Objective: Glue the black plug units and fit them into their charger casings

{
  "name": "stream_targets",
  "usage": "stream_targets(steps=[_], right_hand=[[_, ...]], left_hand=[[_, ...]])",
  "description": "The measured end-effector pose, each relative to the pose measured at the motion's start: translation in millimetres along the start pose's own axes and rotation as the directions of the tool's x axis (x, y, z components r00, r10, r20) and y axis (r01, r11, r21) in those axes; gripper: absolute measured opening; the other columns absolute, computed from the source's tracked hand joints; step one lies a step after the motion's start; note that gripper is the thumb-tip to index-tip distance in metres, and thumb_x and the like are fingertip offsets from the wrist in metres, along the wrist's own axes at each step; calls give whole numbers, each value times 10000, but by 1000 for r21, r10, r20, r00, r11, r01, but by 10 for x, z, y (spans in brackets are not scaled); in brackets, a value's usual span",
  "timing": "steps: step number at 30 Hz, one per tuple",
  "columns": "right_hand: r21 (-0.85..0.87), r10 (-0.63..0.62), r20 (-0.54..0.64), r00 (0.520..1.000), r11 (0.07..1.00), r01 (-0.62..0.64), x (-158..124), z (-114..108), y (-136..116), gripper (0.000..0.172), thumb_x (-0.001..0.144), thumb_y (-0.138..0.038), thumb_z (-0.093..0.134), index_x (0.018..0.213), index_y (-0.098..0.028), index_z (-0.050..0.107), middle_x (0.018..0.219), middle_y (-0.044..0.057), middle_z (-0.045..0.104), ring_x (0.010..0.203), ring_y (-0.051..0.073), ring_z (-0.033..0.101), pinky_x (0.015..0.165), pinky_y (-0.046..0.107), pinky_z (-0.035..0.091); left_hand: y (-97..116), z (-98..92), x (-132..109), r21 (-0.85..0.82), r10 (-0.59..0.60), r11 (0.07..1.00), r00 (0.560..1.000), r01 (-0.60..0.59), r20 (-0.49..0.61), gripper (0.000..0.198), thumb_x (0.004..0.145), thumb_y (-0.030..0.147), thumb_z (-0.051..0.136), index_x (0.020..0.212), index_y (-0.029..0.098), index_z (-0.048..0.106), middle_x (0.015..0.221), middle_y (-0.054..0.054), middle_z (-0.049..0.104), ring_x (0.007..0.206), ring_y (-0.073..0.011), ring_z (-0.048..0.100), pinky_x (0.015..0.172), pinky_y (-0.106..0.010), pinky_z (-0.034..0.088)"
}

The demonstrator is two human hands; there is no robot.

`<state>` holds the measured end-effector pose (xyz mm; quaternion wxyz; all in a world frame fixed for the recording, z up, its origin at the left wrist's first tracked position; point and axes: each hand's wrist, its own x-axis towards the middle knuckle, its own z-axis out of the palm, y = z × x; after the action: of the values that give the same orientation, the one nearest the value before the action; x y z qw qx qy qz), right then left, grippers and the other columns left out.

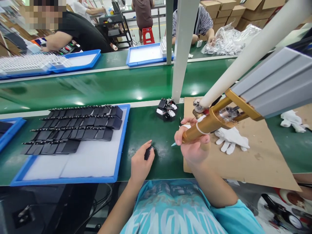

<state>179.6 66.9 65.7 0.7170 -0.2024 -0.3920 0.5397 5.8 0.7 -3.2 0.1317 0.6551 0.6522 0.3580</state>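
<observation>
Work at close quarters: our left hand (140, 162) pinches a small black plastic block (148, 153) at the near centre of the smooth green worktop (161, 169), while our right hand (195, 152) grasps a gold-coloured metal cylindrical tool (214, 119), its pale-blue pointed tip (174, 144) near the block. Should our right grip slip leftward, we judge, that tip could jab our left hand or scratch the block; a loose pinch could let the block skid.

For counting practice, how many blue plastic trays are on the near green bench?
2: one blue plastic tray bearing black boxy blocks; another tray, cropped at the left edge.
</observation>
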Motion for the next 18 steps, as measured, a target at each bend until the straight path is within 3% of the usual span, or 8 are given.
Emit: stream_targets(steps=[3,6,11,15,18], right_hand=[[-18,4,-11,1000,1000,-4,1,-1,-9,393,815,-603,536,1015,-267,500,985,-6,563,420,71,532,403,279,396],[-13,-8,-13,1000,1000,8,1,3,-17,381,821,-599,530,1000,-263,515,984,-6,566,420,74,542,399,275,385],[-45,14,-34,999,999,-16,-2,5,-22,416,794,-636,534,1003,-278,503,968,-11,572,407,73,529,398,277,397],[-58,-16,-39,999,998,13,5,-11,-8,410,801,-631,524,1009,-279,490,971,-11,569,407,69,526,389,270,393],[-49,-59,-18,998,997,58,15,-25,-1,370,822,-598,519,1007,-278,498,989,-6,572,422,72,538,386,261,390]], left_hand=[[50,20,-9,67,-9,998,999,6,45,202,957,236,441,1053,223,617,1272,-61,661,1035,-214,681,878,-342,528],[79,21,-1,237,9,971,995,-32,96,247,960,252,437,1128,244,617,1307,-58,635,1049,-242,660,807,-341,522],[76,-27,56,405,32,908,981,-109,193,228,915,327,531,1099,231,624,973,-79,685,866,-237,646,626,-281,476],[26,-65,103,285,14,954,967,-90,256,197,920,320,484,1048,216,594,946,-75,636,887,-231,624,659,-285,477],[-44,-109,133,-38,-133,988,958,147,253,239,891,390,523,1063,224,539,949,-53,621,851,-210,620,712,-310,497]])
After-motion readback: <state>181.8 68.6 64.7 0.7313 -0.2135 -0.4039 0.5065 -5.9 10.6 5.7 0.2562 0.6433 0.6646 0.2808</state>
